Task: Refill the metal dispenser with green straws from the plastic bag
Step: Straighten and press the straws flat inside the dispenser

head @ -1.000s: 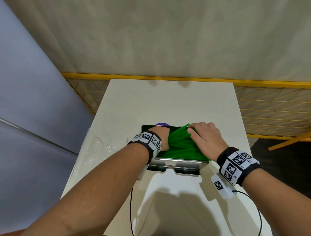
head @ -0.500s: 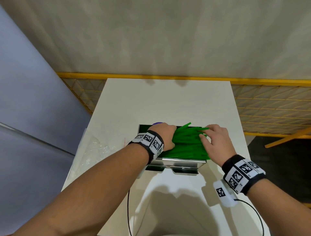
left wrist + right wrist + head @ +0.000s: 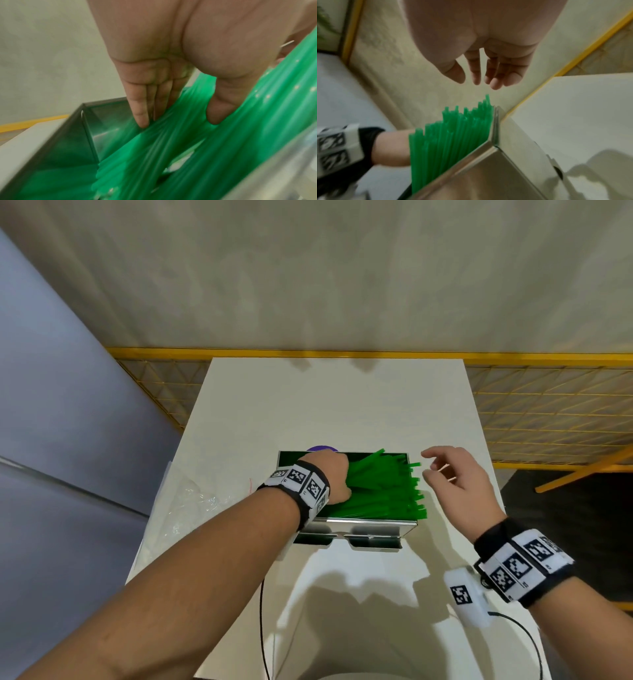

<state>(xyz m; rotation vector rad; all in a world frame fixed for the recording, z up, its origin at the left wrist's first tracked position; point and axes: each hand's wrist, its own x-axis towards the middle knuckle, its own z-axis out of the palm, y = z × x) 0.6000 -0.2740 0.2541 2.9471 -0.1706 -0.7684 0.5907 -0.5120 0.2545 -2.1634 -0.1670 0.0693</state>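
Observation:
The metal dispenser (image 3: 373, 529) stands open-topped mid-table, filled with green straws (image 3: 383, 491) that lie across it, their right ends poking over its right wall. My left hand (image 3: 330, 477) is inside at the straws' left end. In the left wrist view its straight fingers (image 3: 142, 119) and thumb press down among the straws (image 3: 171, 155) beside the dispenser's corner (image 3: 89, 121). My right hand (image 3: 428, 463) hovers just right of the straw tips, fingers relaxed and empty. In the right wrist view that hand (image 3: 477, 81) hangs above the straw ends (image 3: 453, 135).
The clear plastic bag (image 3: 191, 501) lies crumpled at the left edge of the white table (image 3: 325, 405). A purple object (image 3: 320, 448) peeks out behind the dispenser. A yellow mesh fence (image 3: 548, 412) runs behind the table. A black cable (image 3: 262, 628) hangs near the table's front.
My right hand has lifted off the straws and moved right, clear of the dispenser. The left hand stays on the straws' left end. More straw tips now stick out over the right wall.

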